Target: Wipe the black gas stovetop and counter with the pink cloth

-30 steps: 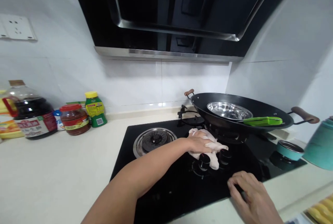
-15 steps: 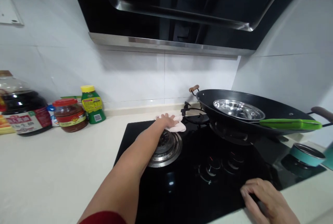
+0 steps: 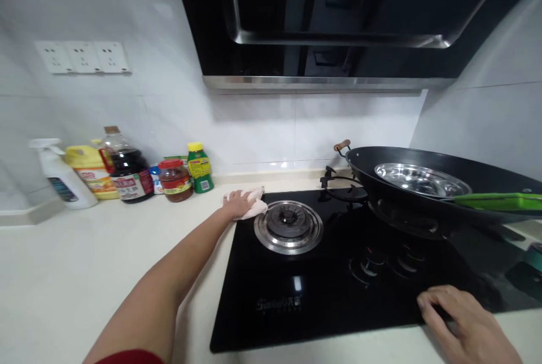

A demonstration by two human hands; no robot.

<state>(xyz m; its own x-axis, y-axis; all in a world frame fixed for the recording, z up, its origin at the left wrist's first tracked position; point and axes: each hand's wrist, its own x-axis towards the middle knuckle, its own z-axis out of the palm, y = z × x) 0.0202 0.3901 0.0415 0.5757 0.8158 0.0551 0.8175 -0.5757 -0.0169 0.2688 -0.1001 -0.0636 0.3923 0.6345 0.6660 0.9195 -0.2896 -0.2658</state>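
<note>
Left hand (image 3: 237,205): spread palm-down on pale cloth (image 3: 257,206), apparently for even pressure | Cloth: across far-left corner of cooktop (image 3: 326,296), just beside burner (image 3: 290,224), overlapping desk (image 3: 84,279) | Right hand (image 3: 466,319): curled at front edge, likely bracing; whether gripping, cannot tell

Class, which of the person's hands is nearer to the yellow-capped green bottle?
Left. The left hand, on the pale cloth, is right of the green bottle and nearer the camera; the right hand is farther off, by the front edge of the cooktop.
</note>
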